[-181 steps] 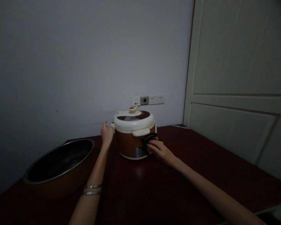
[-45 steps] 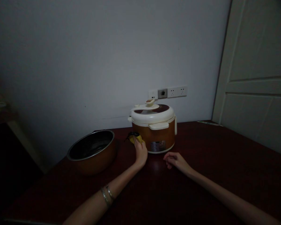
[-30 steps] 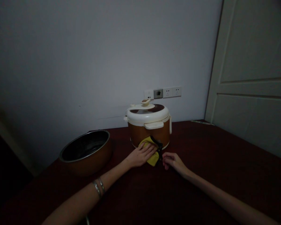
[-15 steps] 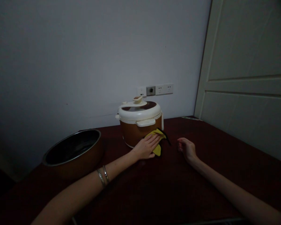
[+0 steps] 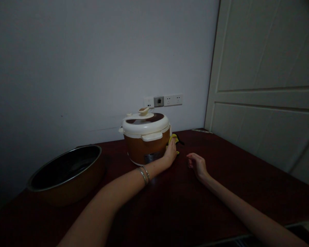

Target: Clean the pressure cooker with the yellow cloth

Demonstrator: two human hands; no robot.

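Note:
A brown and white electric cooker (image 5: pixel 134 144) stands on the dark red table with its lid closed. Against its right side my left hand (image 5: pixel 171 151) presses a yellow cloth (image 5: pixel 173 139) with a dark edge. The cloth is mostly hidden behind that hand, and two bracelets circle the wrist. My right hand (image 5: pixel 197 165) rests apart from the cooker, over the table to its right, fingers curled in with nothing visible in them.
At the left sits a large round brown pot (image 5: pixel 69 183) with a dark inside and a metal rim. Wall sockets (image 5: pixel 173 100) are behind the cooker. A pale panelled door (image 5: pixel 262 96) borders the dark red table (image 5: pixel 221 206) on the right.
My left hand has slid the cloth from the cooker's front right round to its right side, uncovering a dark panel low on the front. The view has turned slightly right; my right hand stays curled.

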